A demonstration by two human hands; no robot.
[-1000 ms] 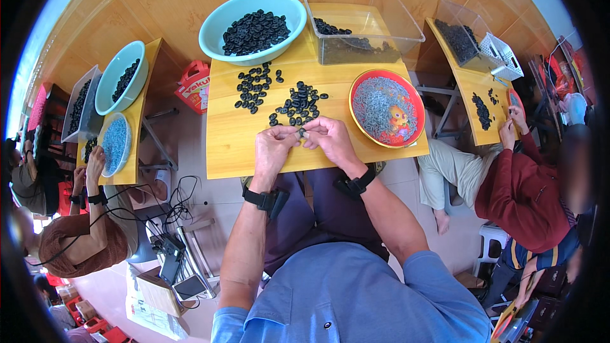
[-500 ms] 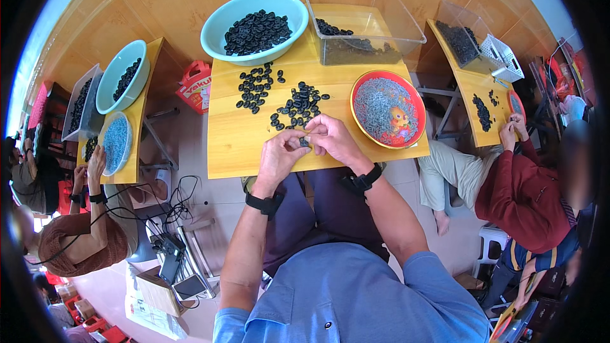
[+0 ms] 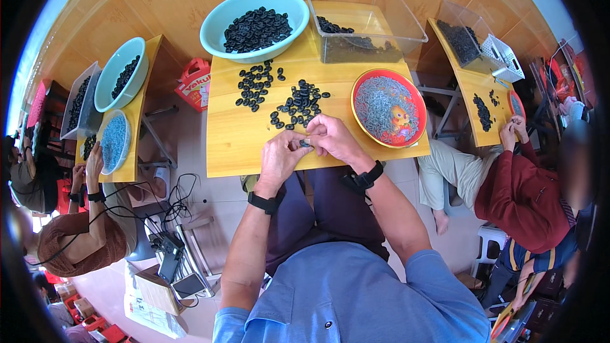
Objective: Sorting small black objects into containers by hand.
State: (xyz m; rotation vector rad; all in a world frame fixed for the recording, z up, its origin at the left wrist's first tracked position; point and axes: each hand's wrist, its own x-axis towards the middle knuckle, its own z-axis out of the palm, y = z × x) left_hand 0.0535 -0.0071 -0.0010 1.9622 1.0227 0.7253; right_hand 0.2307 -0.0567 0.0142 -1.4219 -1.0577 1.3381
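Observation:
Over the near edge of the wooden table (image 3: 241, 146), my two hands meet at the fingertips. My left hand (image 3: 281, 157) is closed, pinching a small black oval part (image 3: 305, 143) between thumb and fingers. My right hand (image 3: 335, 142) is closed too, its thumb and finger pressed together at the part; whatever they may hold is hidden. Just beyond lies a loose pile of black oval parts (image 3: 301, 103), and a second group (image 3: 253, 89) is spread farther left. To the right stands a red bowl (image 3: 357, 121) with many thin grey screw-like pieces (image 3: 381, 101).
A light-blue basin (image 3: 211, 41) of black parts and a clear plastic bin (image 3: 406, 32) stand at the table's back. Co-workers sit at side tables left (image 3: 143, 89) and right (image 3: 459, 67). Tangled black cables (image 3: 181, 203) hang at lower left.
The black part between my fingers has turned and shows a flatter side. Both hands stay almost in the same place; the loose piles have not changed.

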